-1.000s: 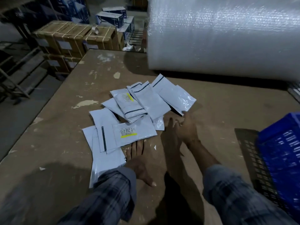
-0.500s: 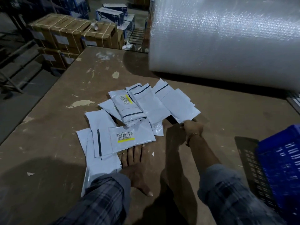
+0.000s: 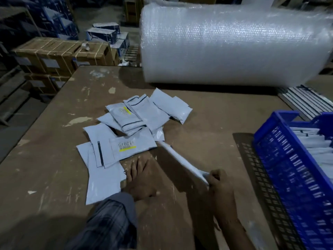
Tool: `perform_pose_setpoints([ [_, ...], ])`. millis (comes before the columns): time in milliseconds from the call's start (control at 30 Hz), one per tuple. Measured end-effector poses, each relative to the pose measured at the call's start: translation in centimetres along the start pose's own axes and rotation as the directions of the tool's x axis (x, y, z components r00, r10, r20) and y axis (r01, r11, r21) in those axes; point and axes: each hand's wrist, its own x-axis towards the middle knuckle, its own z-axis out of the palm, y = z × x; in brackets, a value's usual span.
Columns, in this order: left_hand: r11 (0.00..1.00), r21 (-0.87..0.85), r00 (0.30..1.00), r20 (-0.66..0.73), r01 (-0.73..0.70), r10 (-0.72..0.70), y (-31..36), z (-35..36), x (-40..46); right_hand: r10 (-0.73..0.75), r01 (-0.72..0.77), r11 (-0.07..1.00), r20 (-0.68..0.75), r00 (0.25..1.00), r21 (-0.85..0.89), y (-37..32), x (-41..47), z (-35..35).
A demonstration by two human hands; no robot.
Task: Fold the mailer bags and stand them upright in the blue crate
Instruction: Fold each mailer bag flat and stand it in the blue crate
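While the left hand [image 3: 139,179] rests flat on the table [image 3: 54,177], the right hand [image 3: 216,179] pinches a light, limp, likely slippery bag [image 3: 180,158] by its near edge.

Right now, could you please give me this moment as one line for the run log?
right hand: pinches mailer, lifted off pile | left hand: flat on table | crate: holds upright mailers

A worn brown table [image 3: 207,123] is carrying everything here. A loose pile of white mailer bags [image 3: 129,134] is lying spread across its middle. Behind the pile, a big roll of bubble wrap [image 3: 230,46] is resting on its side. Right of the pile, a blue crate [image 3: 297,174] is sitting at the table's edge.
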Motion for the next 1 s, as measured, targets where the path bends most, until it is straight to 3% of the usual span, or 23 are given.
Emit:
perform_pose_setpoints([
  [33, 1.000, 0.026, 1.000, 0.021, 0.011, -0.011, 0.7, -0.2, -0.9, -0.018, 0.018, 1.000, -0.009, 1.000, 0.018, 1.2, -0.7, 0.1],
  [100, 0.957, -0.199, 0.961, 0.222, 0.209, -0.164, 2.5, -1.0, -1.5, 0.000, 0.000, 1.000, 0.020, 1.000, 0.010, 2.9, -2.6, -0.1],
  [133, 0.912, -0.335, 0.966, 0.178, 0.237, -0.185, 3.3, -1.2, -2.0, 0.007, -0.007, 1.000, 0.018, 1.000, -0.014, 3.8, -3.4, -0.4],
  [233, 0.823, -0.488, 0.949, 0.039, 0.291, -0.312, 5.2, -0.5, -2.9, 0.135, -0.138, 0.989, 0.064, 0.989, 0.052, 5.2, -3.9, -1.3],
  [267, 0.845, -0.463, 0.959, 0.043, 0.266, -0.279, 5.6, -0.3, -3.0, 0.125, -0.119, 0.990, 0.082, 0.989, -0.073, 5.7, -3.9, -1.5],
  [333, 0.918, -0.357, 0.984, 0.038, 0.175, -0.173, 5.9, 0.2, -3.7, 0.047, -0.040, 0.993, 0.059, 0.997, -0.107, 6.5, -3.8, -1.9],
  [433, 0.975, -0.218, 0.998, 0.063, 0.036, -0.022, 6.3, 0.9, -4.8, -0.095, 0.087, 0.948, -0.014, 0.995, -0.305, 8.0, -3.4, -1.6],
  [533, 1.000, -0.004, 0.999, 0.043, -0.024, 0.024, 7.2, 1.2, -5.9, -0.103, 0.043, 0.869, -0.096, 0.990, -0.492, 7.0, -3.1, -0.9],
  [667, 0.996, 0.054, 0.990, -0.116, -0.070, 0.076, 10.1, 1.2, -6.3, -0.086, 0.116, 0.832, 0.080, 0.993, -0.542, 7.3, -2.0, 1.0],
  [733, 0.979, 0.082, 0.980, -0.046, -0.189, 0.193, 11.3, 2.4, -5.5, -0.088, 0.167, 0.841, 0.174, 0.981, -0.515, 8.5, -1.7, 2.2],
  [833, 0.891, 0.180, 0.906, 0.165, -0.417, 0.391, 11.2, 5.6, -4.4, -0.097, 0.206, 0.830, 0.230, 0.968, -0.518, 9.4, -1.8, 3.3],
  [933, 0.880, 0.166, 0.882, 0.247, -0.445, 0.400, 10.4, 7.1, -4.5, -0.109, 0.207, 0.829, 0.213, 0.971, -0.520, 9.6, -1.8, 3.3],
  [1000, 0.883, 0.165, 0.887, 0.233, -0.440, 0.399, 10.3, 7.2, -4.6, -0.105, 0.211, 0.821, 0.223, 0.969, -0.530, 9.7, -1.7, 3.3],
])
